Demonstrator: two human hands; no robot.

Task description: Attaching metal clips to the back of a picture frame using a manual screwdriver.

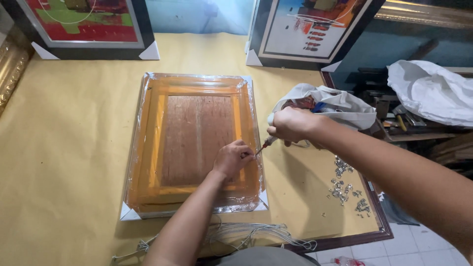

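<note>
A picture frame (152, 148) lies face down on the yellow-covered table (64, 138), wrapped in clear plastic with white corner guards; its brown backing board faces up. My left hand (231, 158) rests on the frame's right side, fingers pinched near the tip of a screwdriver (264, 145). My right hand (289, 125) grips the screwdriver's handle just off the frame's right edge, the tool angled down toward the left hand.
A white plastic bag (335, 103) lies behind my right hand. Several small metal hangers (345, 189) are scattered at the table's right. Loops of cord (246, 232) lie at the near edge. Framed paintings (88, 24) lean at the back. A cluttered shelf (419, 123) stands right.
</note>
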